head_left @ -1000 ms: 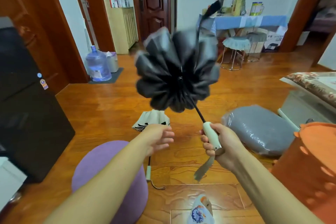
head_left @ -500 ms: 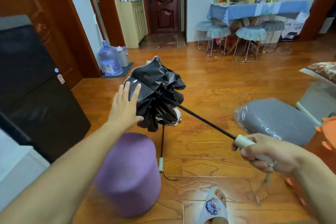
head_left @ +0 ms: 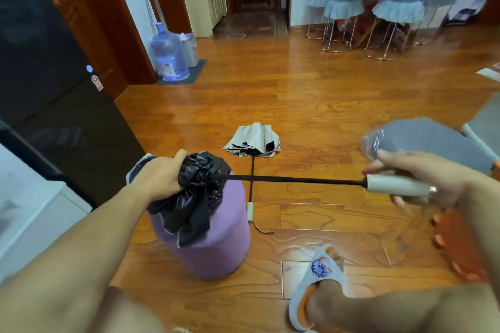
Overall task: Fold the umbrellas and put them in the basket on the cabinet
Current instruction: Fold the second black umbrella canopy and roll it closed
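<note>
Left hand [head_left: 159, 177] bunches the soft black umbrella [head_left: 197, 192] canopy, centre-left; right hand [head_left: 422, 181], blurred, curls round the handle [head_left: 397, 188]. Light, floppy cloth, stiff shaft; best held by both ends

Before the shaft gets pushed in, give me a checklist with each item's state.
1. Left hand grips the bunched black canopy: ok.
2. Right hand has a grip on the cream handle: cannot tell, fingers blurred.
3. Shaft straight between both hands: ok.
4. Shaft collapsed: not ok, fully extended.
5. Second umbrella folded: not ok, lying on the floor.
6. Canopy strap fastened: cannot tell.
</note>
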### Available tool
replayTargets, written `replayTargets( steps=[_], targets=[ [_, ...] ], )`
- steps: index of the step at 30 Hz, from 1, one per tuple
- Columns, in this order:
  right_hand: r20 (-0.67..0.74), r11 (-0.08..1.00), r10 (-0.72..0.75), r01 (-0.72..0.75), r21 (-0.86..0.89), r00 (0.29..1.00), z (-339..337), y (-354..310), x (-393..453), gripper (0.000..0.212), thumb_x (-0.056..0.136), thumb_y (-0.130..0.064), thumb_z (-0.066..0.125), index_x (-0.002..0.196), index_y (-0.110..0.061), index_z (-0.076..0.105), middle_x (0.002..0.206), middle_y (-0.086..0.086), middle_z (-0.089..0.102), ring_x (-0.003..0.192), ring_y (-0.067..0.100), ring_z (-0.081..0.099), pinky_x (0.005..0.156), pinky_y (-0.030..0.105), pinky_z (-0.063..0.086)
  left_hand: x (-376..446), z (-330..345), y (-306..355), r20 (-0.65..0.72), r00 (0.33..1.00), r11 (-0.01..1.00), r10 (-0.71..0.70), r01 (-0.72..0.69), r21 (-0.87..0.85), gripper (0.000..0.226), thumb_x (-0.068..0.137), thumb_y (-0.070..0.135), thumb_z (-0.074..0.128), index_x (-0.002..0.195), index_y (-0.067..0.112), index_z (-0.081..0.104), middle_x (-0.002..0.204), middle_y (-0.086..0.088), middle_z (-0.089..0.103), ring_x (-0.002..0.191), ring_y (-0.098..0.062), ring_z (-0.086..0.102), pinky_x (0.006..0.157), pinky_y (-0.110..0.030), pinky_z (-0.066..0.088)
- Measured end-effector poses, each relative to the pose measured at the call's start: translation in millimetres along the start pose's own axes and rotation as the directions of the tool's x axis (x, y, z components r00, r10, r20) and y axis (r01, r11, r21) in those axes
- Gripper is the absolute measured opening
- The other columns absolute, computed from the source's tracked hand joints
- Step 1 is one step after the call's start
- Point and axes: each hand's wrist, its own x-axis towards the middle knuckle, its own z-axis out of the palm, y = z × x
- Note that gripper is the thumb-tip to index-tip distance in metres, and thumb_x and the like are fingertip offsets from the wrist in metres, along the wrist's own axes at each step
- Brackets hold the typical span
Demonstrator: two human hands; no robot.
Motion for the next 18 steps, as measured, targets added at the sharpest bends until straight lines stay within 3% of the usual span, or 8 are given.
replayTargets(
  steps=[1, 3, 5, 6, 8, 10, 15, 18],
  targets=[
    [-0.227, 0.994, 0.024, 0.000, 0.105, 0.974, 0, 4, 9, 0.040, 0.094, -0.039, 0.065, 0.102, 0.000, 0.065, 0.079, 0.020, 0.071, 0.035, 0.025, 0.057, 0.032, 0.019, 0.033, -2, 5, 3, -0.016, 1.000, 1.000, 0.010, -0.010, -0.013, 0.039, 0.083, 0.046, 0.063, 0.098, 0.024, 0.035, 0.073, -0.001, 0.062, 0.070, -0.032, 0.063, 0.057, -0.043, 0.049],
    [-0.634, 0.970, 0.116, 0.050, 0.238, 0.764, 7, 15, 29, 0.033, 0.092, -0.033, 0.062, 0.097, 0.000, 0.065, 0.091, 0.016, 0.068, 0.043, 0.030, 0.062, 0.042, 0.030, 0.040, -5, 11, 13, -0.048, 0.998, 1.000, 0.027, -0.027, 0.013, 0.032, 0.084, 0.047, 0.062, 0.095, 0.025, 0.041, 0.076, 0.000, 0.067, 0.073, -0.034, 0.067, 0.055, -0.040, 0.048],
    [-0.788, 0.935, 0.185, 0.142, 0.325, 0.587, 10, 29, 38, 0.029, 0.085, -0.033, 0.058, 0.085, -0.004, 0.064, 0.090, 0.016, 0.063, 0.054, 0.034, 0.061, 0.047, 0.034, 0.041, -11, 9, 21, -0.097, 0.994, 0.998, 0.054, -0.053, 0.022, 0.027, 0.081, 0.046, 0.062, 0.087, 0.031, 0.040, 0.075, -0.001, 0.069, 0.072, -0.035, 0.069, 0.055, -0.039, 0.050],
    [-0.800, 0.916, 0.216, 0.168, 0.365, 0.560, 11, 34, 37, 0.027, 0.083, -0.032, 0.056, 0.077, -0.007, 0.061, 0.085, 0.014, 0.062, 0.058, 0.034, 0.060, 0.047, 0.033, 0.039, -18, 8, 26, -0.124, 0.990, 0.998, 0.066, -0.063, 0.028, 0.026, 0.077, 0.046, 0.062, 0.082, 0.032, 0.041, 0.073, -0.002, 0.069, 0.069, -0.036, 0.068, 0.054, -0.039, 0.050],
    [-0.793, 0.896, 0.225, 0.200, 0.397, 0.567, 15, 43, 42, 0.021, 0.082, -0.029, 0.053, 0.069, -0.012, 0.055, 0.077, 0.012, 0.057, 0.061, 0.033, 0.057, 0.047, 0.031, 0.036, -27, 2, 47, -0.183, 0.978, 0.993, 0.104, -0.092, 0.075, 0.024, 0.070, 0.044, 0.065, 0.076, 0.025, 0.051, 0.067, -0.003, 0.068, 0.063, -0.037, 0.067, 0.051, -0.036, 0.047],
    [-0.751, 0.910, 0.167, 0.194, 0.366, 0.638, 37, 40, 51, 0.021, 0.083, -0.026, 0.051, 0.067, -0.013, 0.052, 0.070, 0.012, 0.054, 0.057, 0.032, 0.057, 0.046, 0.028, 0.035, -32, -10, 86, -0.200, 0.970, 0.987, 0.139, -0.119, 0.108, 0.023, 0.069, 0.041, 0.068, 0.078, 0.023, 0.058, 0.064, -0.004, 0.066, 0.058, -0.038, 0.064, 0.049, -0.035, 0.043],
    [-0.658, 0.979, -0.017, 0.148, 0.144, 0.753, 95, 19, 62, 0.036, 0.094, -0.027, 0.048, 0.063, -0.012, 0.055, 0.066, 0.011, 0.057, 0.059, 0.036, 0.063, 0.053, 0.039, 0.045, -58, -1, 139, -0.152, 0.987, 0.999, 0.045, -0.042, 0.025, 0.025, 0.078, 0.040, 0.061, 0.100, 0.026, 0.062, 0.077, -0.003, 0.071, 0.069, -0.037, 0.067, 0.055, -0.035, 0.044],
    [-0.585, 0.989, -0.114, 0.145, 0.007, 0.803, 142, 16, 56, 0.032, 0.092, -0.022, 0.048, 0.062, -0.012, 0.053, 0.064, 0.009, 0.057, 0.064, 0.036, 0.063, 0.049, 0.035, 0.045, -65, 2, 153, -0.215, 0.975, 0.998, 0.058, -0.053, 0.031, 0.021, 0.081, 0.042, 0.062, 0.092, 0.025, 0.061, 0.070, -0.003, 0.069, 0.061, -0.036, 0.065, 0.051, -0.033, 0.035]
  ],
)
